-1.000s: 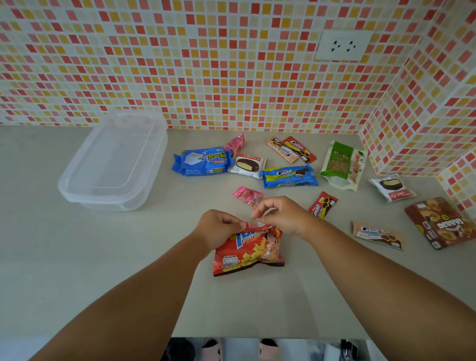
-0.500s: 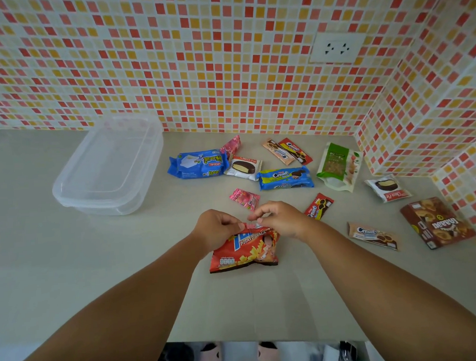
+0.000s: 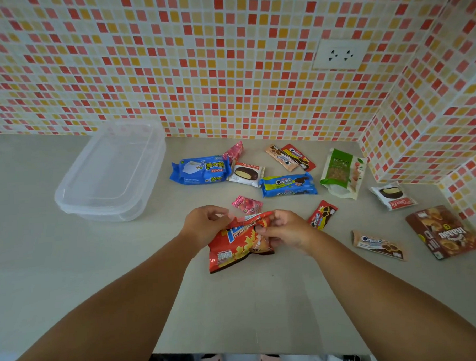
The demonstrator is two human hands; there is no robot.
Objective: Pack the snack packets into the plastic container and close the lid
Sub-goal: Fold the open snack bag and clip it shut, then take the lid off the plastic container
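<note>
A red potato-snack bag (image 3: 235, 246) lies crumpled at the counter's middle. My left hand (image 3: 206, 225) pinches its top left corner and my right hand (image 3: 284, 230) grips its right side, thumb pressed into the bag. The clear plastic container (image 3: 76, 199) sits at the back left with its lid resting on top. Beyond my hands lie a blue packet (image 3: 201, 169), a choco pie (image 3: 247, 174), a blue cream-biscuit pack (image 3: 289, 185), two pink sweets (image 3: 246, 204) (image 3: 234, 151) and a small red packet (image 3: 321, 213).
To the right lie a green nut pouch (image 3: 340, 171), two slim biscuit sachets (image 3: 290, 156), a second choco pie (image 3: 393, 195), a beige biscuit packet (image 3: 378, 243) and a brown box (image 3: 443, 231). Tiled walls close the back and right. The counter's front edge (image 3: 260, 352) is near me.
My right hand has shifted from the bag's top edge down onto its right side, squeezing it. The bag is more crumpled and tilted. The view has drifted slightly.
</note>
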